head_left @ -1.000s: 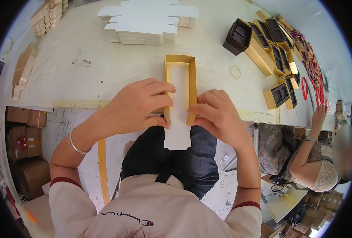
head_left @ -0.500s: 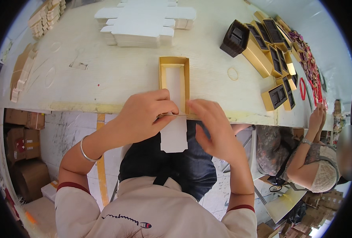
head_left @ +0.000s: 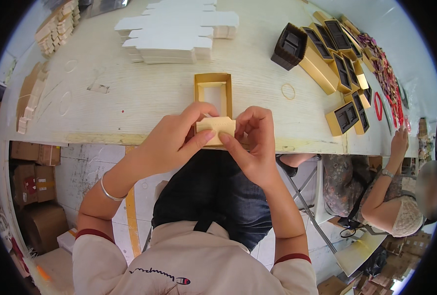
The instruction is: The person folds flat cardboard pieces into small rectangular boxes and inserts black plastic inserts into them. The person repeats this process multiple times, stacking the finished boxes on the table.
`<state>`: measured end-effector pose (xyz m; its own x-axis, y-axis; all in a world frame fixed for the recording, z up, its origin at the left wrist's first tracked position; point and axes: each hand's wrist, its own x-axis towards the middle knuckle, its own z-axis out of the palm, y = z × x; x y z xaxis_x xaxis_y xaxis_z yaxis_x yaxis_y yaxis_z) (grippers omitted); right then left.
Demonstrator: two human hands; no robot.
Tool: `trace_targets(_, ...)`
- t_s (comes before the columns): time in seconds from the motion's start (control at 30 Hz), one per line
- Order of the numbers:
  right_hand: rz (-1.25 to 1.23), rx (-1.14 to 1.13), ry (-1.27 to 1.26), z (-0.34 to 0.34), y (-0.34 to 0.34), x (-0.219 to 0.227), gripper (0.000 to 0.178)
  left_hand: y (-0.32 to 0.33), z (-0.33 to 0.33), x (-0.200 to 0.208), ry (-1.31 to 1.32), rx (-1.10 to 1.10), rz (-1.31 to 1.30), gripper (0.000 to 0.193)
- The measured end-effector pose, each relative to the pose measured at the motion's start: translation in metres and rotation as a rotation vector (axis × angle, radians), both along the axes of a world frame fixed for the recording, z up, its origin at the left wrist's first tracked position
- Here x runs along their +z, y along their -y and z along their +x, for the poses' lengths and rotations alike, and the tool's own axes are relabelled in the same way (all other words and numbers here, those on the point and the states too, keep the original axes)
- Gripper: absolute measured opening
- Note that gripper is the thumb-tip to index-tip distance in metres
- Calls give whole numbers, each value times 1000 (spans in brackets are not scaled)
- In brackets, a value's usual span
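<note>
A gold cardboard box with a white inside bottom lies at the table's near edge, open side up. Its near end flap stands folded up, pale gold on the side facing me. My left hand grips the flap's left part, thumb on its near face and fingers behind. On the flap's right part, my right hand pinches the same way, its thumb beside the left one. The box's near inside corners are hidden behind my fingers.
White flat carton blanks are stacked beyond the box. Gold boxes with dark inserts stand at the right, beside dark plastic trays. A rubber band lies nearby. Another person's hand is at the far right.
The near end flap, which hung down over the table edge, is now folded up. My right hand has moved from the box's right side onto the flap, and both thumbs press it.
</note>
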<state>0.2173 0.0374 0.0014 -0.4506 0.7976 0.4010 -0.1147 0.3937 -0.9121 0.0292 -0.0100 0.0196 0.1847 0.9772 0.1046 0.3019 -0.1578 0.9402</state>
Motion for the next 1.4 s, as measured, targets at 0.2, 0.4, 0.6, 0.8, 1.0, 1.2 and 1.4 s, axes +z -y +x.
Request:
trace_targets(0.2, 715, -185, 466, 4, 3, 8, 33, 6, 12, -3, -189, 185, 298, 21)
trace_targets(0.4, 805, -32, 752, 5, 1, 19, 15, 18, 17, -14, -415, 166, 468, 11)
trace_targets(0.6, 495, 216, 798, 3, -15, 36, 5, 2, 9, 12, -501, -9, 213, 9)
trace_targets(0.8, 217, -63, 369, 39, -41, 57, 22, 12, 14, 9, -584, 96, 299, 36)
trace_targets(1.0, 958, -493, 714, 67, -155, 57, 23, -6, -4, 62, -854, -11, 647, 77)
trace_targets(1.2, 962, -384, 1099, 55, -187, 55, 17, -44, -48, 44, -832, -207, 346, 80)
trace_targets(1.4, 992, -330, 881, 68, -194, 79, 29, -32, -31, 25, -630, -69, 226, 84)
